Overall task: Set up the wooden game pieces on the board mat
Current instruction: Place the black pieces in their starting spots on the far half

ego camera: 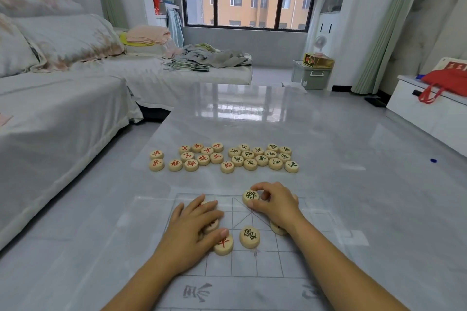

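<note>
On my monitor, the right hand pinches a dark-lettered piece between thumb and curled fingers at the far edge of the board mat, where the diagonal lines begin. The left hand lies flat-fingered over several pieces on the mat's left side, its thumb touching a red-lettered piece. One free piece sits alone on the mat between the two hands.

Most of the set is not yet placed. A red cluster and a dark cluster lie on the glossy table beyond the mat, well apart from both hands. I judge the setup to be at its start.

The mat looks thin and nearly clear. I expect a sweep of the left hand could drag it across the slick table and pull seated pieces off their crossings. The right forearm also passes over a half-covered piece and could nudge it.

I cannot count the pieces under the left palm or read their faces. The mat's near edge runs out of view, and its grid lines are faint against the grey. A small blue object on the table's right is too small for me to identify. A covered sofa stands to the left.
</note>
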Action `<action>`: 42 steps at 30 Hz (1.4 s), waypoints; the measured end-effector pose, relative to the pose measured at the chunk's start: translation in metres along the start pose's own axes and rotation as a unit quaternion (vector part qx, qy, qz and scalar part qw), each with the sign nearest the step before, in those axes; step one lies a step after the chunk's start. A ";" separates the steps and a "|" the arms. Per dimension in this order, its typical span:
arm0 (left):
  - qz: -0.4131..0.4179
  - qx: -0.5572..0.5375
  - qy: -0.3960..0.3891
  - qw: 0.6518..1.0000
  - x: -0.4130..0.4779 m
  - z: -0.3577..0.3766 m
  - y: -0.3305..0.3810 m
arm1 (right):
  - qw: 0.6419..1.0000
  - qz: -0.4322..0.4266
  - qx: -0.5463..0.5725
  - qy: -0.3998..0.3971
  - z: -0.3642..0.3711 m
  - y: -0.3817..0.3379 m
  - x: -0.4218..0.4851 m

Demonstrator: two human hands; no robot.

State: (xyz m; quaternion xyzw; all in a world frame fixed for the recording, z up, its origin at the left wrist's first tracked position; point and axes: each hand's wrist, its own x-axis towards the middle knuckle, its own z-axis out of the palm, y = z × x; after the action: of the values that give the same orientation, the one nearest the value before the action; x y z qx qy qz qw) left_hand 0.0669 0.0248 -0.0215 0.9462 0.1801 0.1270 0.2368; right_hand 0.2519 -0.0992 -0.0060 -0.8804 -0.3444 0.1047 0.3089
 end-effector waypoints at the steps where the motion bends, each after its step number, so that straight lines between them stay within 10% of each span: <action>1: 0.002 0.000 0.004 1.000 0.001 0.000 -0.001 | 1.000 0.000 -0.003 0.002 0.000 0.000 0.000; 8: 0.022 -0.018 0.014 0.999 -0.002 0.000 -0.003 | 1.000 -0.006 0.009 -0.020 0.000 0.003 0.002; 13: 0.032 -0.024 -0.011 0.999 0.001 -0.004 -0.006 | 0.966 0.047 0.251 -0.049 -0.038 0.012 -0.013; 21: 0.057 -0.007 -0.031 0.998 -0.006 -0.007 -0.001 | 0.995 -0.065 0.000 -0.079 -0.036 0.043 -0.062; 42: 0.133 0.198 -0.235 0.942 -0.041 0.010 0.077 | 0.996 -0.018 -0.087 0.002 -0.031 0.033 -0.038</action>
State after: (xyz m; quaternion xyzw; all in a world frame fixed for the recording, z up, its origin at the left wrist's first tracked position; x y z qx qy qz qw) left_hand 0.0547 -0.0592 0.0017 0.9923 0.0128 -0.1073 0.0610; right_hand 0.2534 -0.1583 -0.0034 -0.8979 -0.3669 0.0670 0.2339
